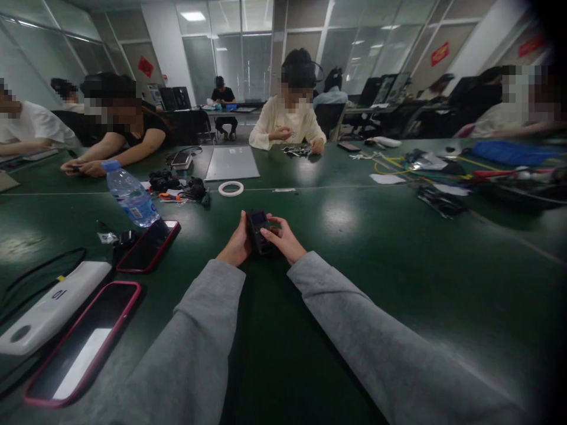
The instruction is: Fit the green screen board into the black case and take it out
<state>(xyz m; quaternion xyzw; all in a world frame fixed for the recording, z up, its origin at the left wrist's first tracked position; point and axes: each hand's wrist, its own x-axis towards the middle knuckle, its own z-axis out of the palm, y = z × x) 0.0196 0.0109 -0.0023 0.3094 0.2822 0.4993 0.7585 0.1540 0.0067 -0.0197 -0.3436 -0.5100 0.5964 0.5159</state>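
A small black device with a little screen [258, 230] stands upright on the dark green table [363, 248], held between both my hands. My left hand [235, 243] wraps its left side, fingers closed against it. My right hand [283, 237] grips the right side, thumb and forefinger pressed on its front. Both forearms are in grey sleeves.
To the left lie two phones in red cases [149, 244] [84, 342], a white power bank [53, 307], a tipped water bottle [132, 198], a white tape ring [231, 188] and black parts [177, 188]. A grey laptop [232, 163] lies beyond. People sit across; cables and tools [443, 177] clutter the right.
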